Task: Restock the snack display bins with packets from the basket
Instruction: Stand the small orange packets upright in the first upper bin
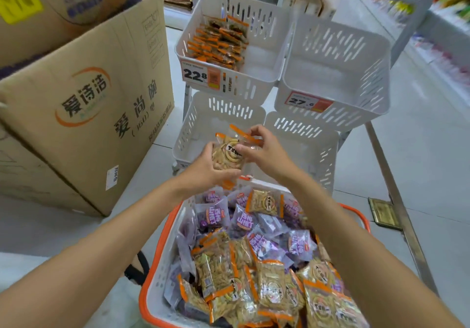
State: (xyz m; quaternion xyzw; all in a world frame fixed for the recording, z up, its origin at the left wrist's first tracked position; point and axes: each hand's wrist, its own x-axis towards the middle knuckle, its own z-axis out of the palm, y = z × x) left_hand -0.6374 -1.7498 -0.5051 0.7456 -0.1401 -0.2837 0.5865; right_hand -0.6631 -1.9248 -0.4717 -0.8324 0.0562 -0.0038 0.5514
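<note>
An orange-and-white basket (162, 248) at the bottom holds several orange-edged snack packets (269, 284) and purple packets (213, 217). Both hands hold one orange-edged packet (226, 158) above the lower left white bin (189, 124). My left hand (208, 167) grips its lower left side; my right hand (262, 149) pinches its top right edge. The upper left bin (262, 55), price tag 22.8, has several orange packets (218, 42) stacked on its left side. The upper right bin (338, 73), tag 27.6, and the lower right bin (312, 147) show no packets.
Large cardboard boxes (84, 93) stand on the left, close to the bin rack. A metal rail (396, 200) runs along the floor on the right, with stocked shelves (437, 9) beyond. A black strap (138, 269) hangs beside the basket.
</note>
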